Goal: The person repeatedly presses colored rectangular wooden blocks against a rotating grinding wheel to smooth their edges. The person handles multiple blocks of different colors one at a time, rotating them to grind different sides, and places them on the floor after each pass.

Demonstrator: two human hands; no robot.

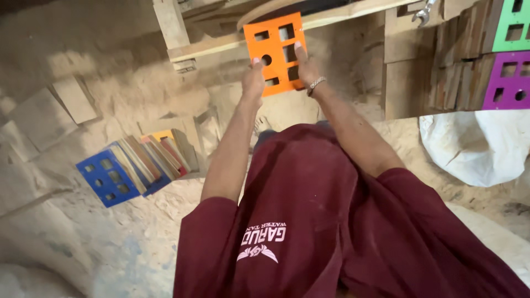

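Note:
Both my hands hold up an orange flat board (274, 52) with several square and round cut-outs. My left hand (253, 81) grips its lower left edge. My right hand (305, 66), with a metal bracelet at the wrist, grips its lower right side with fingers over the face. The board is held in front of a rough wooden beam (221, 47). My maroon shirt fills the lower part of the view.
A stack of coloured cut-out boards leans on the sawdust-covered floor at the left, a blue one (105, 177) at the front. A green board (510, 25) and a purple board (505, 80) stand at the right by stacked wood. A white sack (475, 146) lies below them.

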